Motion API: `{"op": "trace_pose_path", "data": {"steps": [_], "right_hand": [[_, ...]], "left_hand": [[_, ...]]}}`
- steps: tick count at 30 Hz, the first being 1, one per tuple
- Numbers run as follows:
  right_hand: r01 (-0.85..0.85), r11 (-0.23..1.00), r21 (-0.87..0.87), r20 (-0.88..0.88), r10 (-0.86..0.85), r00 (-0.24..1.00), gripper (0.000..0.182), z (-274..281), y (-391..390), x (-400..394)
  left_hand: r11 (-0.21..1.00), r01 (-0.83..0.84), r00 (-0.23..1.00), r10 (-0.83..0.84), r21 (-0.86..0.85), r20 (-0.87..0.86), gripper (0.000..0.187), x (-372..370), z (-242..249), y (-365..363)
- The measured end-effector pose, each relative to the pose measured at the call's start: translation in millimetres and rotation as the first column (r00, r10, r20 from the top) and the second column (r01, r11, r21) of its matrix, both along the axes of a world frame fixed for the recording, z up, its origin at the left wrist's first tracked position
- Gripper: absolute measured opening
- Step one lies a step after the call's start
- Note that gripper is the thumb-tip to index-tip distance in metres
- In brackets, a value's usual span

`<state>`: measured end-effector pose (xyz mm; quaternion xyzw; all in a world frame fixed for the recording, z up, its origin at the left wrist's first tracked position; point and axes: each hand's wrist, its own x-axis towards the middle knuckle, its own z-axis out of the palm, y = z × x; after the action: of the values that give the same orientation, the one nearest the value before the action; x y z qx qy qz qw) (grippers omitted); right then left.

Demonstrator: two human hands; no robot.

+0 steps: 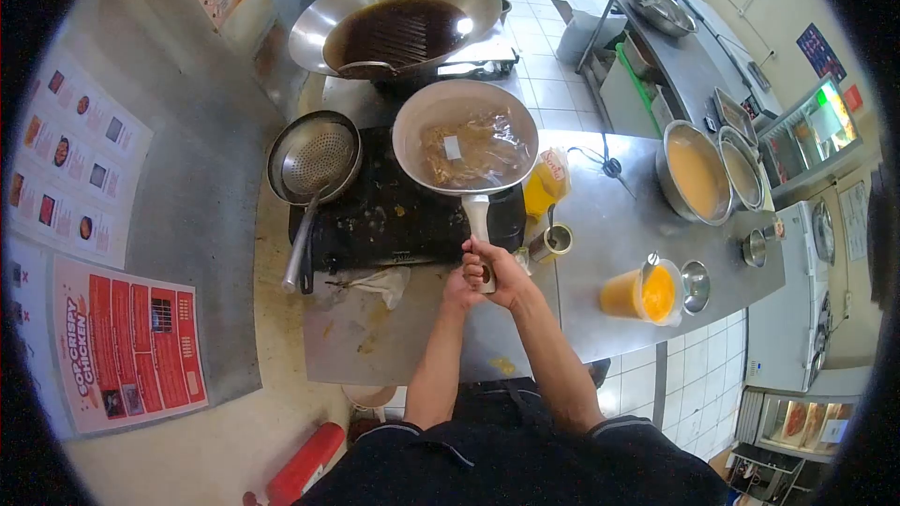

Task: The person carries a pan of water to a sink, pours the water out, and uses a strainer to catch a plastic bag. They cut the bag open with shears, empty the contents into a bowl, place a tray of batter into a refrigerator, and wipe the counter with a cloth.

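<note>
pan handle [477, 215]: cream | stove [361, 223]: black | liquid [659, 293]: orange | extinguisher [307, 462]: red | floor tiles [552, 94]: gridded white

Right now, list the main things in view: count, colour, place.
Pan: 1, pale, over the stove
Packet: 1, clear, inside the pan
Stove: 1, black, on the counter
Wok of dark liquid: 1, silver, beyond the stove
Skimmer: 1, silver, left of the pan
Container: 1, yellow, right of the pan
Pitcher: 1, orange contents, counter's right side
Large bowls: 2, silver, counter's far right
Cylinder: 1, red, lower left
Left hand: 1, bare, pan handle
Right hand: 1, bare, pan handle
</note>
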<state>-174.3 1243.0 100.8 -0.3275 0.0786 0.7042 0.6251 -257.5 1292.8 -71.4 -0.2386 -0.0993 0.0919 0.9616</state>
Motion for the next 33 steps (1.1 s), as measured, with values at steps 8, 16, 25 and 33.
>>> {"op": "trace_pose_path", "data": {"steps": [8,16,25,33], "right_hand": [[-0.07,0.997,0.033,-0.003,0.07,0.998,0.022,-10.8,2.7,5.6],[-0.084,0.996,-0.001,0.067,0.084,0.994,0.025,-10.9,-0.7,7.9],[-0.244,0.97,-0.011,0.331,0.234,0.914,0.036,25.9,-85.8,-19.4],[-0.509,0.857,0.085,0.614,0.357,0.703,0.05,75.1,-65.7,-75.4]], "left_hand": [[0.938,0.003,0.977,0.072,-0.347,0.202,0.017,2.2,-14.7,-6.4],[0.856,0.041,0.992,0.027,-0.515,0.125,0.017,8.8,14.8,-7.5],[0.961,0.069,0.842,0.088,0.267,-0.532,0.024,-40.0,57.3,-62.2],[0.847,0.087,0.87,0.192,0.525,-0.454,0.042,-66.7,146.9,-4.1]]}}
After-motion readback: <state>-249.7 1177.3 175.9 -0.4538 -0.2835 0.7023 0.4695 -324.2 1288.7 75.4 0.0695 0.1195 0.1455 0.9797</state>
